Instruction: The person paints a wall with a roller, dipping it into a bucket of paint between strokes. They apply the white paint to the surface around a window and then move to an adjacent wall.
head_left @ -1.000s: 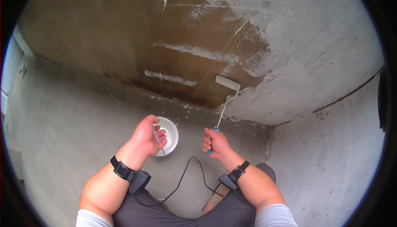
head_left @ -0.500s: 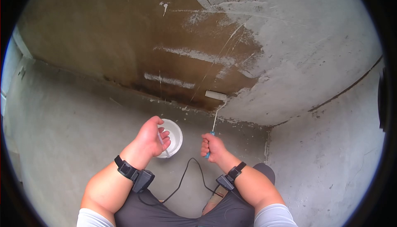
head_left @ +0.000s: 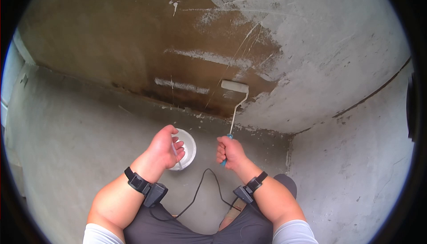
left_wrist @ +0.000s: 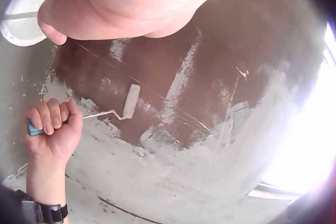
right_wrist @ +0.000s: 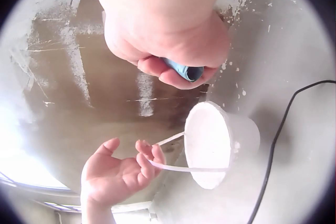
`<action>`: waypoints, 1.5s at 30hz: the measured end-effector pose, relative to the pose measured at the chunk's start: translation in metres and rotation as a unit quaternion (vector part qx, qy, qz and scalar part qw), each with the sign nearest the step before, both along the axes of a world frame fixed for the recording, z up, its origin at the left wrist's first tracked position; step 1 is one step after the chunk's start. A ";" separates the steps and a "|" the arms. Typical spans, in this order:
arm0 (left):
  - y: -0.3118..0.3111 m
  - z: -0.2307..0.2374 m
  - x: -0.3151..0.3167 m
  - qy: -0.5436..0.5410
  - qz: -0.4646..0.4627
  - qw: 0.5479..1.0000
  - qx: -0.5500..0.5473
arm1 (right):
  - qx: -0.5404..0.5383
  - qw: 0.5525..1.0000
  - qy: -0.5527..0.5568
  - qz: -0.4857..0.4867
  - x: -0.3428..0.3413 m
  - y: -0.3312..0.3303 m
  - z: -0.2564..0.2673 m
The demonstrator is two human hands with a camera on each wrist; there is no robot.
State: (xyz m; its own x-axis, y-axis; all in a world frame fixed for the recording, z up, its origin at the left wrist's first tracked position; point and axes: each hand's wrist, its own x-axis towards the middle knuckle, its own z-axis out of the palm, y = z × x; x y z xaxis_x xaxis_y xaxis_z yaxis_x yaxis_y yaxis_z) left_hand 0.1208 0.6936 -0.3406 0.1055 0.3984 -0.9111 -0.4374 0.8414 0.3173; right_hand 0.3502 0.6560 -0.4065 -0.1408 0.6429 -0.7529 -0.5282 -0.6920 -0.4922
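My right hand (head_left: pixel 232 152) grips the blue handle (right_wrist: pixel 181 69) of a paint roller. The roller's white sleeve (head_left: pixel 235 86) lies against the brown part of the wall (head_left: pixel 133 57), just left of the whitened area; a bent white wire joins it to the grip. On the left, my left hand (head_left: pixel 165 150) holds the thin handle (right_wrist: pixel 195 169) of a white bucket (head_left: pixel 189 147), its fingers curled about the handle and the thumb apart. The bucket hangs tilted towards the right wrist camera, its inside white.
Whitish coating (head_left: pixel 329 30) covers the wall's right side, with streaks on the brown part. Grey concrete floor (head_left: pixel 84 124) with white specks runs along its foot. A side wall (head_left: pixel 351 168) stands at right. A black cable (head_left: pixel 200 186) loops between the wrist cameras.
The roller moved down and left towards the wall's foot, then back up the wall, with my right hand following. My left hand and the bucket shifted slightly right in the head view.
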 end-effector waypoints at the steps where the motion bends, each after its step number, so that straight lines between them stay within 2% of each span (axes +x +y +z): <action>1: 0.000 0.000 0.000 0.001 0.000 1.000 0.000 | 0.024 1.000 -0.006 0.001 0.002 0.003 0.004; 5: 0.000 0.000 0.000 0.010 -0.002 1.000 -0.002 | 0.106 0.993 -0.043 0.019 0.004 0.018 0.028; 7: 0.000 -0.003 0.000 0.015 -0.007 1.000 -0.002 | 0.112 0.992 -0.053 0.017 0.003 0.022 0.034; 11: -0.001 -0.006 0.000 0.005 -0.009 1.000 -0.005 | 0.089 0.995 -0.047 0.016 -0.002 0.019 0.030; 15: 0.000 -0.004 0.002 0.004 -0.009 1.000 -0.001 | 0.033 0.999 -0.004 0.011 -0.005 0.006 0.006; 19: 0.000 -0.002 0.006 0.010 -0.011 1.000 0.007 | -0.005 1.000 -0.018 0.013 -0.001 -0.005 -0.018; 25: 0.003 -0.001 0.013 0.007 -0.019 1.000 0.008 | -0.068 0.994 -0.091 -0.003 0.016 -0.013 -0.044; 30: 0.003 -0.004 0.017 0.012 -0.024 1.000 0.005 | -0.105 0.970 -0.221 -0.013 0.023 -0.018 -0.049; 31: 0.003 -0.004 0.017 0.013 -0.024 1.000 0.004 | -0.105 0.970 -0.220 -0.013 0.025 -0.018 -0.052; 33: 0.002 -0.003 0.016 0.013 -0.024 1.000 -0.001 | -0.066 0.946 -0.312 0.053 0.027 -0.018 -0.060; 36: 0.001 -0.007 0.012 0.010 -0.025 1.000 -0.008 | -0.038 0.928 -0.358 0.092 0.023 -0.017 -0.063; 45: 0.001 -0.012 -0.012 0.003 -0.018 1.000 -0.005 | -0.044 0.937 -0.343 0.042 -0.015 -0.001 -0.091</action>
State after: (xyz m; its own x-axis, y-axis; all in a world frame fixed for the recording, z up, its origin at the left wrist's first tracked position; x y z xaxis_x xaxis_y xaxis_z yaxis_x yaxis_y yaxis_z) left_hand 0.1085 0.6943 -0.3523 0.1151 0.3847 -0.9158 -0.4048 0.8601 0.3104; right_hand 0.3347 0.6551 -0.4973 0.3486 0.5820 -0.7347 -0.0508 -0.7710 -0.6349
